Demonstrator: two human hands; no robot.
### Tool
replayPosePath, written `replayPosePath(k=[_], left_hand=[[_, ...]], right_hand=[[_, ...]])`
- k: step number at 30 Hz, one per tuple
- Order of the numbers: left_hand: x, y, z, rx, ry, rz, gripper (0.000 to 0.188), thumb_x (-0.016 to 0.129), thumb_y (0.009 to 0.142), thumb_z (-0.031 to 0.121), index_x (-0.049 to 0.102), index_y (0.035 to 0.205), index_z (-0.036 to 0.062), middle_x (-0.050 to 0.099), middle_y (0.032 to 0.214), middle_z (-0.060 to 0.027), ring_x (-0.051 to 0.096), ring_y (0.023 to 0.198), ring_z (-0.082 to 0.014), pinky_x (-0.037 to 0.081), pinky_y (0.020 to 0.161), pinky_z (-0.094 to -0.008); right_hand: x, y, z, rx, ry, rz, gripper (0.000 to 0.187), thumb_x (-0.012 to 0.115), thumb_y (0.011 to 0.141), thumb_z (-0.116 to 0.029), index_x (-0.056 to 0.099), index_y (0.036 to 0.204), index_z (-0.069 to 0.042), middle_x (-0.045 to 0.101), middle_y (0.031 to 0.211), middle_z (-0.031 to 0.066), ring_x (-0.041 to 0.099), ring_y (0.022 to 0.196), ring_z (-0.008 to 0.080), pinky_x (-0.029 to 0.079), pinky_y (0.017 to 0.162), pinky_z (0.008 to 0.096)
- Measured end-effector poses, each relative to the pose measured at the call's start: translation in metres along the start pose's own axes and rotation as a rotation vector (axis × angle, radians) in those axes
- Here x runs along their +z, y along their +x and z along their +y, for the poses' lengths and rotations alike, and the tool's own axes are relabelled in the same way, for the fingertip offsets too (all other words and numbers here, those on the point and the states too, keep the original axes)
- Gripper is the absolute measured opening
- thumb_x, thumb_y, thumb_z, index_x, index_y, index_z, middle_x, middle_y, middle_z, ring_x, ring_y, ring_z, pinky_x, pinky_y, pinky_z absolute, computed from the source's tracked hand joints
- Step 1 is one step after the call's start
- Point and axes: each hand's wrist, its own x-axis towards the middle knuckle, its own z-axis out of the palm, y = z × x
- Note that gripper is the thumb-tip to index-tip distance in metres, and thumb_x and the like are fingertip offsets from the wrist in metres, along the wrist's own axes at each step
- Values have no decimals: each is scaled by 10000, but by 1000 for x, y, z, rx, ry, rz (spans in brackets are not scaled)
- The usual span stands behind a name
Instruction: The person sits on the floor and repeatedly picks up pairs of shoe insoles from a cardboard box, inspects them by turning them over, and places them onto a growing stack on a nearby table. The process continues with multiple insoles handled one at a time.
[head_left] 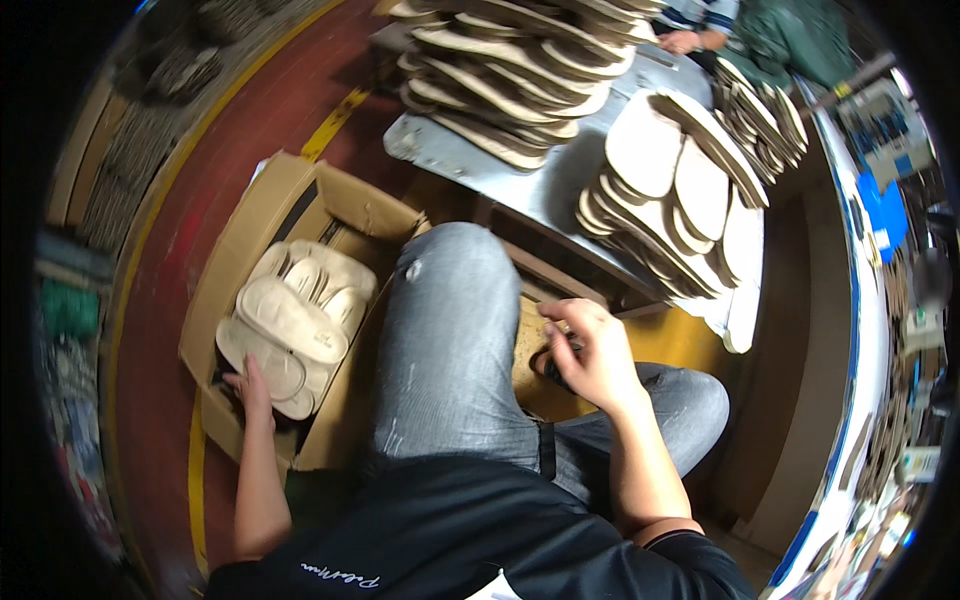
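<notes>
Several beige shoe insoles (293, 318) lie in overlapping layers inside an open cardboard box (212, 262) at my left. My left hand (255, 388) reaches in at the box's near end, its visible fingers apart and touching the edge of the nearest insoles; the rest of its fingers are hidden. Over my lap, my right hand (597, 355) hangs with loosely bent fingers, thumb apart, and nothing between them. It is nearest to my right thigh and the front of a metal table (450, 165).
A tall insole stack (500, 85) stands on the table's left, a lower insole pile (670, 190) on its right. Across the table a person's hand (680, 42) shows. My knee (455, 260) rises beside the box. A cluttered bench (850, 330) runs along the right.
</notes>
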Motion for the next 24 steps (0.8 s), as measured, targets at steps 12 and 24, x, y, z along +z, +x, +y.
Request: replayPosePath(k=[12, 24], left_hand=[[7, -47, 63, 335, -114, 167, 979, 827, 1124, 355, 293, 1837, -51, 383, 1859, -325, 391, 1723, -466, 362, 1397, -582], [26, -267, 236, 1658, -76, -102, 834, 869, 943, 105, 526, 1691, -27, 584, 1689, -245, 505, 1620, -478, 362, 1369, -638]], right_hand=[[-206, 69, 93, 74, -686, 759, 262, 846, 1064, -273, 840, 1258, -97, 848, 1281, 133, 766, 1255, 375, 580, 1119, 493], [-283, 199, 205, 462, -555, -2, 1194, 1028, 735, -725, 643, 1580, 26, 746, 1470, 276, 720, 1415, 406, 572, 1196, 496]])
